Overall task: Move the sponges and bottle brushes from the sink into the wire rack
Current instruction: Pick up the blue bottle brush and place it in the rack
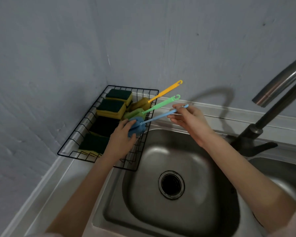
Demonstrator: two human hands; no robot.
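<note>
Steel sink (169,151) at a grey wall corner, blue bottle brush (143,123) over wire rack (99,162), left hand (121,139) gripped its head, right hand (188,117) pinched its handle.

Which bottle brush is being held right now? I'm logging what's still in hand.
The blue bottle brush: left hand on its sponge head, right hand pinching its handle. The green and orange ones lie untouched.

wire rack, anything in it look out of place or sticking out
Nothing damaged or spilled. The three bottle brushes, orange, green and blue, lie with their handles poking out over the wire rack rim; both hands, left and right, hold the blue one.
</note>
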